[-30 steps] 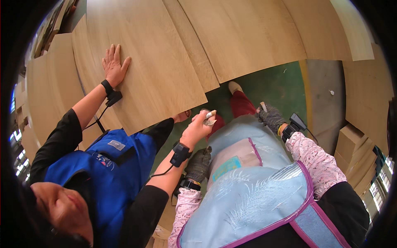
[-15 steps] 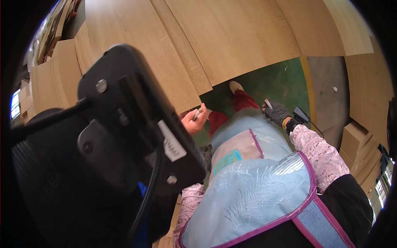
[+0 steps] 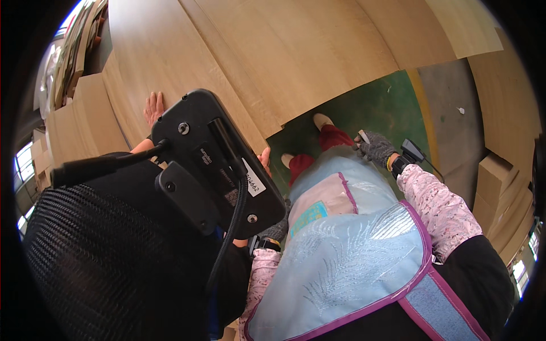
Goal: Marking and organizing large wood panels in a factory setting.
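Note:
My right hand (image 3: 375, 149), in a grey glove, hangs beside the blue apron (image 3: 347, 256). Its fingers are closed on a short pale stick (image 3: 362, 136), whose exact kind I cannot make out. My left hand (image 3: 277, 230), also in a grey glove, is down at the apron's left side, largely hidden behind a co-worker's black head-worn device (image 3: 227, 165); its fingers do not show. Beyond my feet lie wood-grain boards (image 3: 318, 57). A co-worker's bare hand (image 3: 153, 108) rests flat on one board, and their other hand (image 3: 265, 159) is at the board's near edge.
The co-worker's head in a black mesh cap (image 3: 85, 267) fills the lower left, close to me. Green floor (image 3: 381, 105) shows around my feet, with a yellow line (image 3: 424, 108) and grey floor beyond. Stacked boards stand at the right (image 3: 500, 193) and far left (image 3: 85, 51).
The co-worker's head and device have shifted down. One of their hands, which held a small stick, is now mostly hidden at the board edge; their other hand has appeared on the board.

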